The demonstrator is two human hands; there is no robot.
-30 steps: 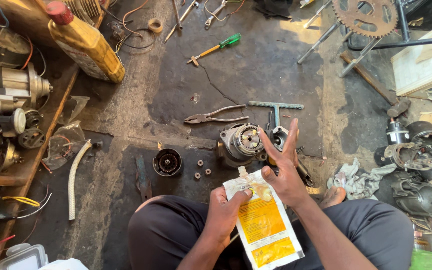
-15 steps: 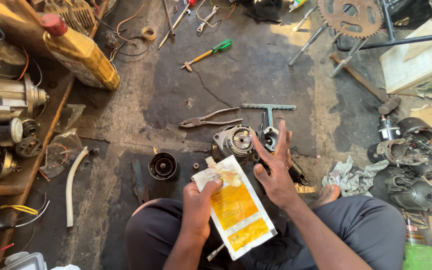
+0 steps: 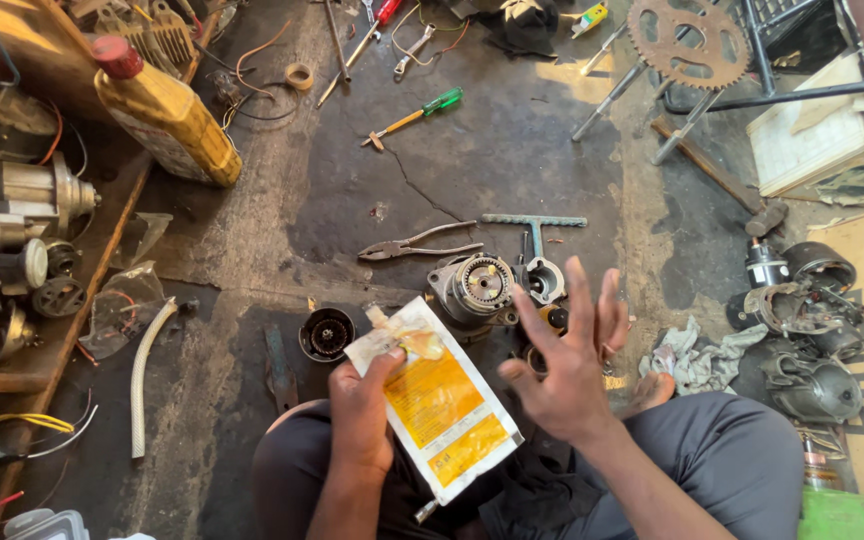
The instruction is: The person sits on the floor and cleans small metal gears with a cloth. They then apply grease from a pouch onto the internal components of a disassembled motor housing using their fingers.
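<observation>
My left hand grips a white and yellow grease sachet by its torn top corner, where yellowish grease shows. My right hand is lifted beside the sachet with fingers spread and nothing in it. Just beyond the hands, a metal motor housing with a toothed gear rests on the dark floor. A small black round part lies to the left of it. My crossed legs in grey trousers fill the bottom of the view.
Pliers and a T-handle wrench lie past the motor. A green-handled screwdriver, a yellow oil bottle, a large sprocket, starter motors at left, motor parts and a rag at right.
My right hand has come off the sachet's top and now hovers open to its right. The sachet has shifted slightly left in my left hand.
</observation>
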